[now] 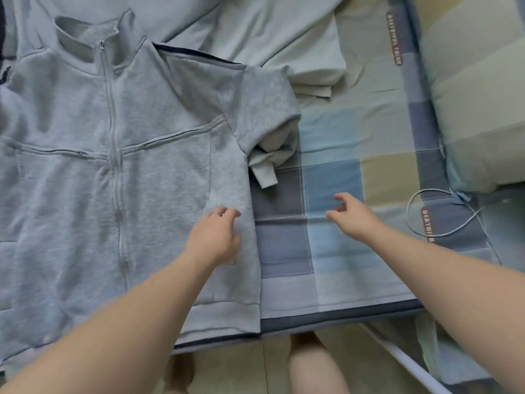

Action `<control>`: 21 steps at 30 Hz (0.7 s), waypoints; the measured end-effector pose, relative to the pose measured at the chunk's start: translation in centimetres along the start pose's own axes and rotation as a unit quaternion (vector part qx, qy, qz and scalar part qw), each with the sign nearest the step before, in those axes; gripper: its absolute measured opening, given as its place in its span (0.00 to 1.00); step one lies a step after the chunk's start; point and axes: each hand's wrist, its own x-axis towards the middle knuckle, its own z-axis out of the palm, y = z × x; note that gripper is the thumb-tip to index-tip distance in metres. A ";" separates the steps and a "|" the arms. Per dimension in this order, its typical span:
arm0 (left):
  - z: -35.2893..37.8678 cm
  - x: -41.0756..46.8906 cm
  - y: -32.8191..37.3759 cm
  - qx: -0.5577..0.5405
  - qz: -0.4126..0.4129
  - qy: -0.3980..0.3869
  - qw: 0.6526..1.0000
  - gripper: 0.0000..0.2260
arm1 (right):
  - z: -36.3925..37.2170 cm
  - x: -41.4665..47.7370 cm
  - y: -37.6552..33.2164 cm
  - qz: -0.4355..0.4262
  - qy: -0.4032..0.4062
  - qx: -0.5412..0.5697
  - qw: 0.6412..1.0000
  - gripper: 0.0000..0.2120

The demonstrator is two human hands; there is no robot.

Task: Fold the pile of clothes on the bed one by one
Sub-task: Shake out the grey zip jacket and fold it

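A grey jacket [85, 166] lies flat on the bed, front up, filling the left half of the scene. Its zip [113, 137] is closed up to the collar [85, 44] at the far side, and its hem reaches the near edge of the mattress. The sleeve [267, 109] on the right side is bunched and folded under itself, and its cuff [265, 174] sticks out onto the checked sheet [335, 265].

The left hand [216, 234] rests palm down on the jacket, just inside the right side seam and about halfway between hem and armpit. Its fingers are loosely bent, with the tips touching the cloth and the thumb spread toward the near side. No fold of cloth shows between the fingers, so it touches rather than grips. A thin ring [215, 214] sits on one finger.

The right hand [355, 217] is apart from the jacket, over the blue squares of the sheet to the right of it. Its fingers are relaxed and slightly curled, pointing left toward the jacket's edge, and it holds nothing. Whether it touches the sheet I cannot tell.

Far behind the sleeve lies a folded pale green cloth [312, 75]. A pillow [483, 109] lies along the right side, and a thin grey cable [412, 214] loops on the sheet near it.
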 end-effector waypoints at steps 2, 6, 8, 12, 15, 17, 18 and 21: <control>0.1 2.9 2.5 -0.031 -0.009 0.049 0.998 0.27 | 0.3 2.8 -1.0 -0.028 -0.030 0.043 0.998 0.25; -0.2 7.7 4.3 -0.091 -0.070 0.149 0.982 0.32 | 2.7 6.8 -5.7 -0.039 -0.091 0.186 0.978 0.29; 0.3 9.2 3.3 -0.122 -0.100 0.157 0.975 0.30 | 4.1 8.0 -8.2 -0.025 -0.120 0.231 0.965 0.29; 1.3 10.2 1.0 -0.057 -0.078 0.074 0.993 0.30 | 6.7 10.5 -11.1 0.006 -0.089 0.249 0.964 0.22; 1.5 9.9 0.8 -0.044 -0.073 0.056 0.995 0.31 | 7.3 11.2 -11.4 0.036 -0.064 0.283 0.956 0.13; 1.0 9.6 1.1 -0.047 -0.071 0.043 0.995 0.30 | 5.9 10.8 -10.5 0.036 -0.038 0.295 0.954 0.04; 0.6 9.4 1.2 -0.049 -0.073 0.040 0.995 0.30 | 4.5 10.2 -9.9 0.034 -0.020 0.292 0.956 0.02; -0.8 8.8 2.5 -0.050 -0.080 0.064 0.994 0.28 | -2.1 8.5 -6.3 0.037 0.067 0.271 0.960 0.05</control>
